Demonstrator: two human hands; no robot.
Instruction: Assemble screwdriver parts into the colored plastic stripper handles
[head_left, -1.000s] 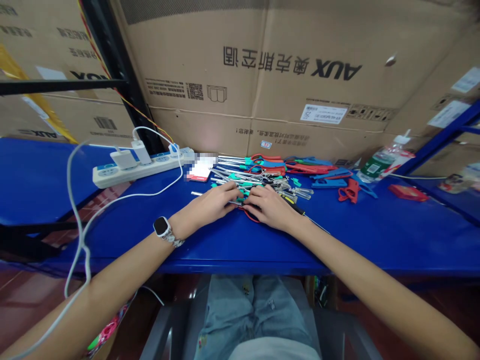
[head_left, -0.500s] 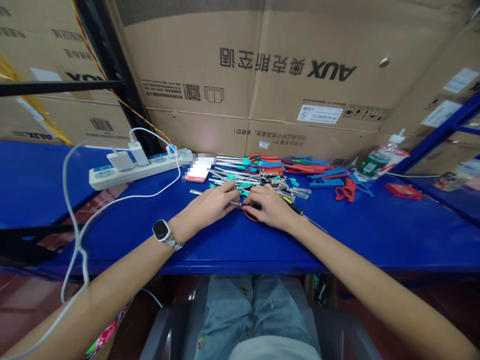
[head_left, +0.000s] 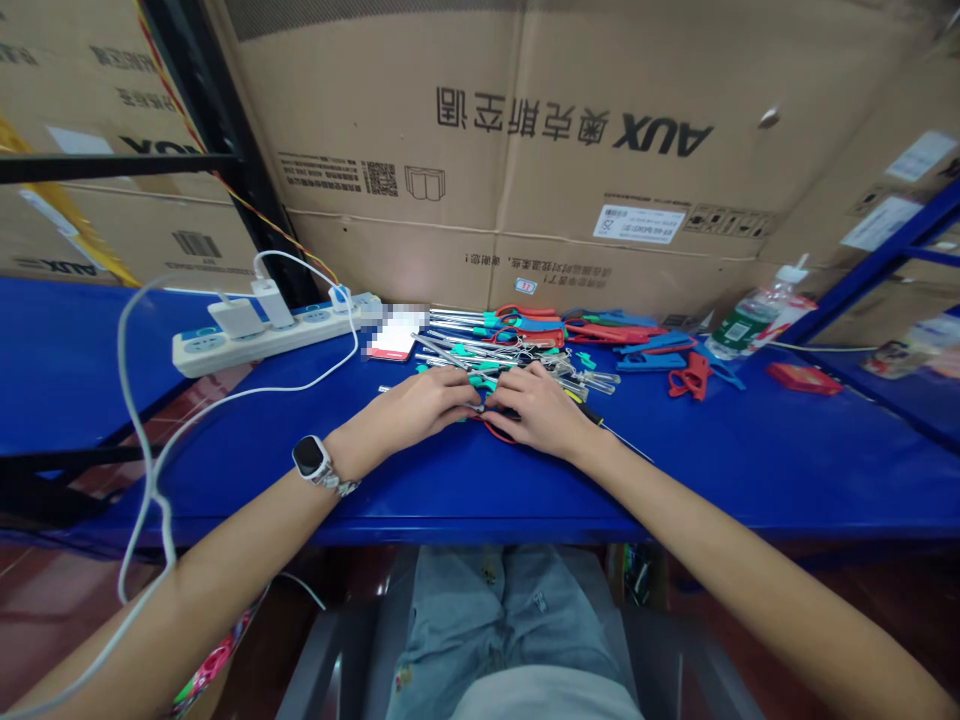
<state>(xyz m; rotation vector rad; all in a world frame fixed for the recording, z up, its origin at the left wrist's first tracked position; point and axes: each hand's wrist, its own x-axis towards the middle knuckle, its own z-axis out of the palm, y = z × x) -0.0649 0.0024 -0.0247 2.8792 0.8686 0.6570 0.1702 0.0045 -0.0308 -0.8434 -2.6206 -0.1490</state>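
My left hand (head_left: 429, 408), a watch on its wrist, has its fingers closed in a pinch on a thin silver metal piece (head_left: 477, 407). Right beside it, my right hand (head_left: 538, 408) is also closed, its fingertips meeting that end of the piece; what lies inside them is hidden. A red curved part (head_left: 498, 432) shows under the right fingers. From beneath the right hand a screwdriver (head_left: 628, 444) points to the right, its dark handle partly covered. Just behind both hands lies a pile of metal rods with green fittings (head_left: 480, 352).
Red and blue plastic handles (head_left: 652, 345) lie behind right, near a bottle (head_left: 746, 322) and a red box (head_left: 804, 378). A power strip (head_left: 296, 335) with white cables stands left. A card (head_left: 397, 335) lies by the pile. A large cardboard box (head_left: 570, 180) walls the back of the blue table (head_left: 720, 470).
My left hand has shifted slightly left and its fingers now cover more of the silver piece. The right hand stays nearly in place. The whole view has tilted slightly.
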